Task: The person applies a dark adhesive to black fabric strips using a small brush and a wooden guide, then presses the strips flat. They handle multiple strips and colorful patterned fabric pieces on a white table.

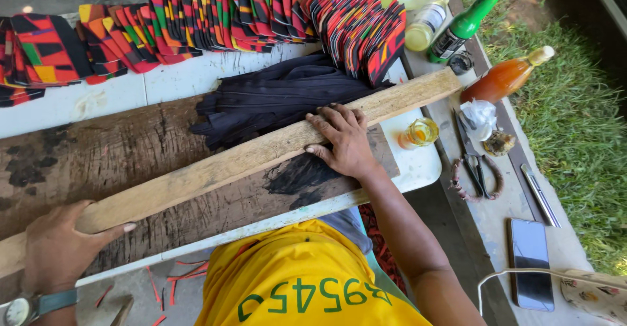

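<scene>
A long wooden plank [228, 163] lies slantwise from seven to two o'clock across black fabric strips [274, 97]. It looks stiff and fairly heavy, best gripped near both ends. The left hand [55, 247] clasps its lower end; the right hand [343, 140] presses flat, fingers spread.

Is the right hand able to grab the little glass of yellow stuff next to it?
Probably yes. The right hand lies flat on the wooden plank, and the small glass stands just beyond it on the white tabletop, nothing between them.
</scene>
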